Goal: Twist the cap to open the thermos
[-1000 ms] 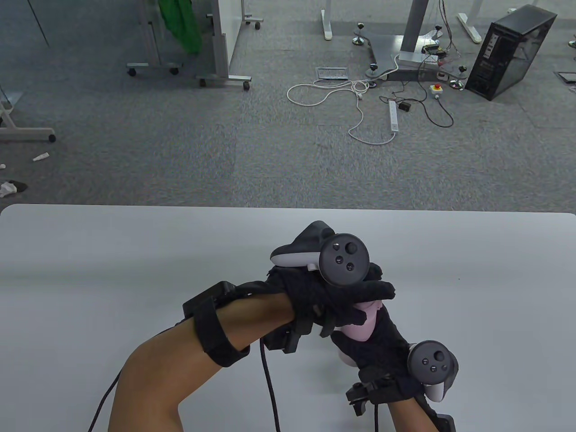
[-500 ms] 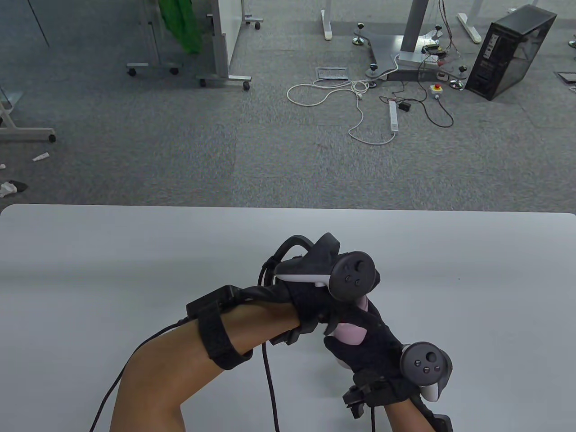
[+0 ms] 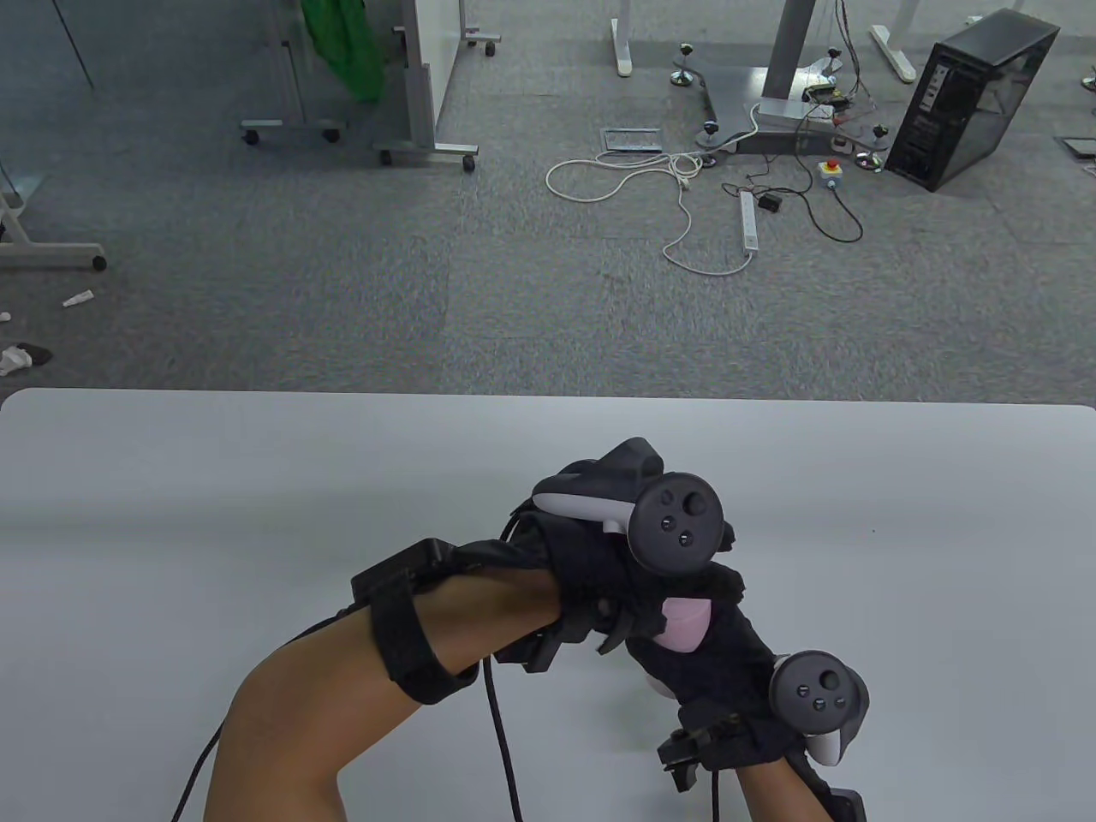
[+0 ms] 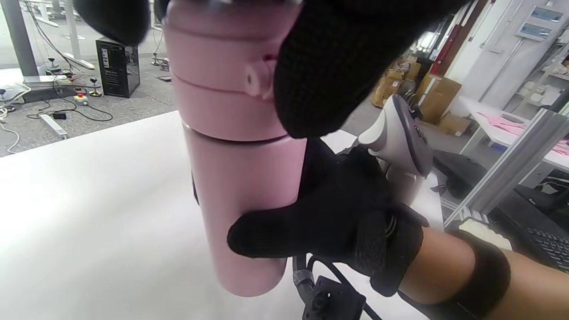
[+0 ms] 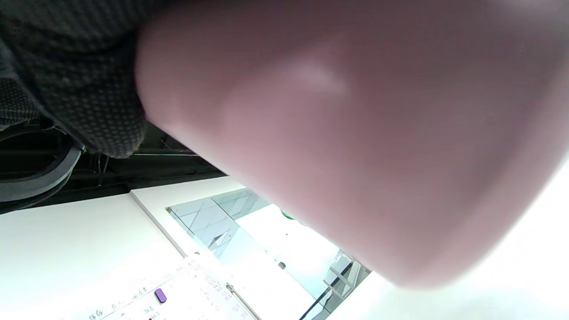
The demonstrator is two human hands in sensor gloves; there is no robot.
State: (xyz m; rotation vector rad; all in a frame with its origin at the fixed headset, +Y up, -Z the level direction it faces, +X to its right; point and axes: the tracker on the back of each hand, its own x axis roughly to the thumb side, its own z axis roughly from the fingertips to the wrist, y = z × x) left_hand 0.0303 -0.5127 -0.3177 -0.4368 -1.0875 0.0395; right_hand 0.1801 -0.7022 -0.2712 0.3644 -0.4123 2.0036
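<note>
A pink thermos (image 3: 685, 621) stands between both hands near the table's front middle, mostly hidden by them. In the left wrist view its body (image 4: 240, 186) is upright, with the pink cap (image 4: 222, 66) on top and a thin seam between them. My left hand (image 3: 672, 591) comes over from above and grips the cap; its fingers (image 4: 329, 66) wrap the cap's side. My right hand (image 3: 719, 659) grips the body lower down, its thumb (image 4: 266, 240) across the front. The right wrist view is filled by the blurred thermos (image 5: 355, 133) with a gloved finger (image 5: 80, 80) beside it.
The white table (image 3: 257, 514) carries only the hands, the thermos and the glove cables (image 3: 505, 753). Its far edge runs across the middle of the table view. Beyond it lies grey carpet with cables and a black computer case (image 3: 967, 98).
My left hand has turned on the cap: its fingers, stretched out to the right a second ago, now curl over the top, and its tracker has shifted right. My right hand stays on the body.
</note>
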